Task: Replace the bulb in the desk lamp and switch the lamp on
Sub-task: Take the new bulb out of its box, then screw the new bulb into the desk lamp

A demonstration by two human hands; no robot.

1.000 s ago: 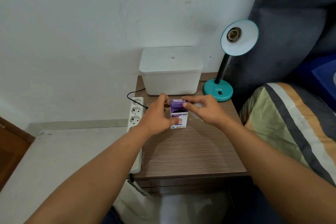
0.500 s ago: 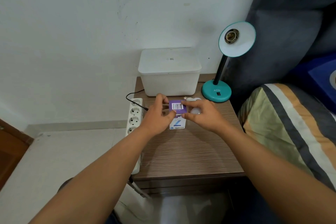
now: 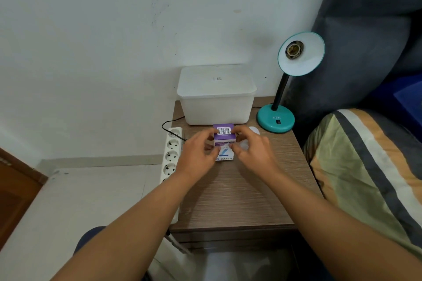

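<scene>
here, bulb box point(image 3: 224, 141) upright (barcode up)

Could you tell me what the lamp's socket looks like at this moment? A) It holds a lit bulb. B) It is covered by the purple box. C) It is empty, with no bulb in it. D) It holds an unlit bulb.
C: the socket inside the teal lamp shade shows bare metal with no bulb, while both hands hold the purple bulb box down over the table.
</scene>
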